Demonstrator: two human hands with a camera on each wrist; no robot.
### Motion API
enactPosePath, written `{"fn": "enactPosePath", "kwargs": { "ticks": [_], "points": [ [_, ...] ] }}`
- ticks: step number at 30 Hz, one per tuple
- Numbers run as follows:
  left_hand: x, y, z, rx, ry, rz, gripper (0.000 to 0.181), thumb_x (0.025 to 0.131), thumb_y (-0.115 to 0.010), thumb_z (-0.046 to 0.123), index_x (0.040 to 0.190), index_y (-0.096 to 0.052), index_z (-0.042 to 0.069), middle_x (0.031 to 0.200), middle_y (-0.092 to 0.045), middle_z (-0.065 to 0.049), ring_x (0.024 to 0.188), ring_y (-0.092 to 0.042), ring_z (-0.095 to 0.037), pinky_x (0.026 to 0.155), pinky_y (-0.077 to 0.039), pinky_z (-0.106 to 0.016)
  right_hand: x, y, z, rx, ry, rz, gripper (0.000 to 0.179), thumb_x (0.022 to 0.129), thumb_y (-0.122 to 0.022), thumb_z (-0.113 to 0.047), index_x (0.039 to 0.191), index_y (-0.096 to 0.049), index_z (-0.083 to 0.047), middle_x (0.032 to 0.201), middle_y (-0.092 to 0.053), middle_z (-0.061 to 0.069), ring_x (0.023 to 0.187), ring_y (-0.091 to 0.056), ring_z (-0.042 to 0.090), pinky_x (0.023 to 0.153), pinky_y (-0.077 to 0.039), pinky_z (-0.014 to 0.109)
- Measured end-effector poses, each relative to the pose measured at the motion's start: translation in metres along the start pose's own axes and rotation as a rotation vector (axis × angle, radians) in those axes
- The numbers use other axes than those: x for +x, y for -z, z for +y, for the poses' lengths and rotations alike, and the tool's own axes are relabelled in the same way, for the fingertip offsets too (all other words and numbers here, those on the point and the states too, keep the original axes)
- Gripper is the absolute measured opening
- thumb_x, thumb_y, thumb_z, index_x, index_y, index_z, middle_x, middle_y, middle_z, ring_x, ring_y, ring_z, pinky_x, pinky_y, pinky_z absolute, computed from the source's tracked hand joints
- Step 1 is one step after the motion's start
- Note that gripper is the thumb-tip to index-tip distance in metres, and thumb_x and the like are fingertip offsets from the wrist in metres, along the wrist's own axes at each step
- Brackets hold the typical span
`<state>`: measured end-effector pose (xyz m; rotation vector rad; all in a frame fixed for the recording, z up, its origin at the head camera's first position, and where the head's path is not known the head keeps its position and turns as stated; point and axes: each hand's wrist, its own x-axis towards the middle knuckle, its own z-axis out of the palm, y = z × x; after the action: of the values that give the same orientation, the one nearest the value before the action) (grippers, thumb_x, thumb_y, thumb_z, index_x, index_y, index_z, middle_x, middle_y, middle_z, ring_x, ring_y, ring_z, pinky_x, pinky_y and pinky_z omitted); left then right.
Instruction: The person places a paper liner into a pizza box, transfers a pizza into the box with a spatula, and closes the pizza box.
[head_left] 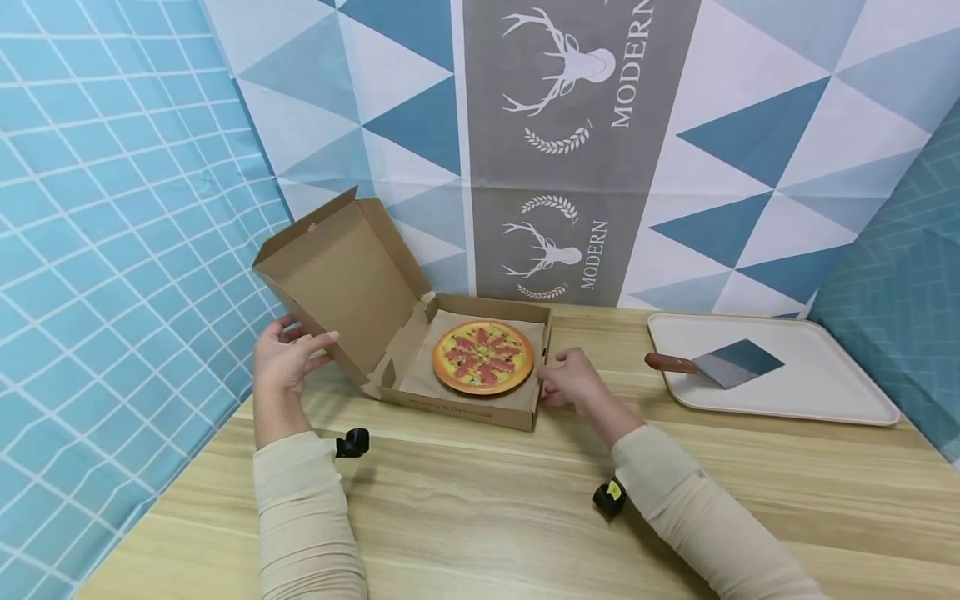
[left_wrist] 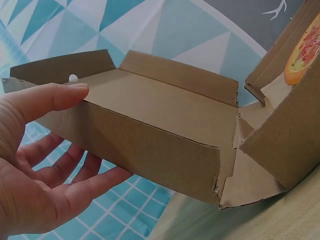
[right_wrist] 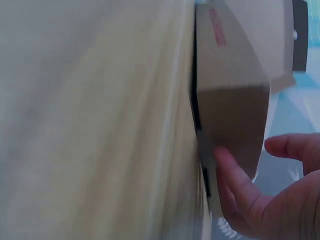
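Note:
An open cardboard pizza box (head_left: 450, 408) stands on the table, its lid (head_left: 352, 283) tilted up to the left. Inside, a pizza (head_left: 482, 358) with red strips and a browned crust lies on brown paper (head_left: 420, 379). My left hand (head_left: 288, 358) holds the lid's free edge. In the left wrist view its thumb (left_wrist: 65, 96) lies over the flap's rim, the other fingers underneath. At the box's right wall, my right hand (head_left: 570, 379) grips the side near the front corner. Its fingers touch the outer wall (right_wrist: 232, 125), the thumb at the rim.
To the right, a pale tray (head_left: 817, 400) carries a pizza server (head_left: 738, 364) with a wide metal blade; its wooden handle overhangs the tray's left rim. A patterned backdrop (head_left: 547, 167) rises behind the wooden table (head_left: 480, 500). Blue tile-patterned sheeting (head_left: 112, 250) borders the left side.

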<state>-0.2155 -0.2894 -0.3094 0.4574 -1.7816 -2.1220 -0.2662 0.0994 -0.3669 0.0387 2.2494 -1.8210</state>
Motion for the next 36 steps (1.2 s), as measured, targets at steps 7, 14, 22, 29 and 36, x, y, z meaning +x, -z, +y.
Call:
{"fn": "enactPosePath", "kwargs": {
  "ticks": [7, 14, 22, 29, 36],
  "points": [
    [0.0, 0.002, -0.004, 0.027, -0.029, -0.048, 0.08, 0.075, -0.076, -0.013, 0.141, -0.036, 0.01, 0.114, -0.04, -0.001, 0.092, -0.052, -0.015, 0.075, -0.057, -0.034, 0.036, 0.011, 0.0, -0.079, 0.05, 0.109, 0.065, 0.092, -0.058, -0.008, 0.144, -0.026, 0.013, 0.14, -0.037, 0.033, 0.082, -0.063, 0.027, 0.08, -0.054, 0.032],
    [0.001, 0.002, -0.007, -0.02, -0.068, -0.073, 0.06, 0.075, -0.076, -0.015, 0.116, -0.045, 0.016, 0.109, -0.042, -0.005, 0.084, -0.055, -0.014, 0.069, -0.058, -0.032, 0.07, 0.021, 0.003, -0.067, 0.074, 0.126, 0.069, 0.093, -0.056, -0.009, 0.151, -0.021, 0.006, 0.153, -0.027, 0.026, 0.1, -0.057, 0.027, 0.091, -0.048, 0.036],
    [-0.002, 0.001, -0.005, -0.033, -0.099, -0.095, 0.056, 0.074, -0.074, -0.017, 0.111, -0.045, 0.013, 0.106, -0.043, -0.007, 0.08, -0.057, -0.015, 0.068, -0.058, -0.033, 0.09, 0.028, 0.006, -0.005, 0.164, -0.022, 0.061, 0.096, -0.05, 0.003, 0.15, -0.021, 0.009, 0.156, -0.021, 0.024, 0.138, -0.032, 0.036, 0.107, -0.037, 0.04],
    [0.001, 0.002, -0.005, -0.054, -0.145, -0.12, 0.057, 0.072, -0.073, -0.021, 0.112, -0.046, 0.011, 0.108, -0.043, -0.008, 0.086, -0.056, -0.017, 0.069, -0.058, -0.033, 0.091, 0.027, -0.001, 0.081, 0.147, -0.044, 0.066, 0.091, -0.048, 0.013, 0.15, -0.019, 0.009, 0.154, -0.024, 0.026, 0.12, -0.049, 0.037, 0.079, -0.051, 0.021],
    [0.004, 0.003, -0.008, -0.07, -0.175, -0.117, 0.055, 0.073, -0.074, -0.02, 0.112, -0.049, 0.01, 0.109, -0.047, -0.008, 0.089, -0.056, -0.019, 0.067, -0.057, -0.032, 0.08, 0.023, -0.009, 0.074, 0.117, 0.008, 0.076, 0.08, -0.048, 0.019, 0.15, -0.021, 0.007, 0.154, -0.025, 0.025, 0.116, -0.051, 0.04, 0.069, -0.053, 0.022]
  ]
}}
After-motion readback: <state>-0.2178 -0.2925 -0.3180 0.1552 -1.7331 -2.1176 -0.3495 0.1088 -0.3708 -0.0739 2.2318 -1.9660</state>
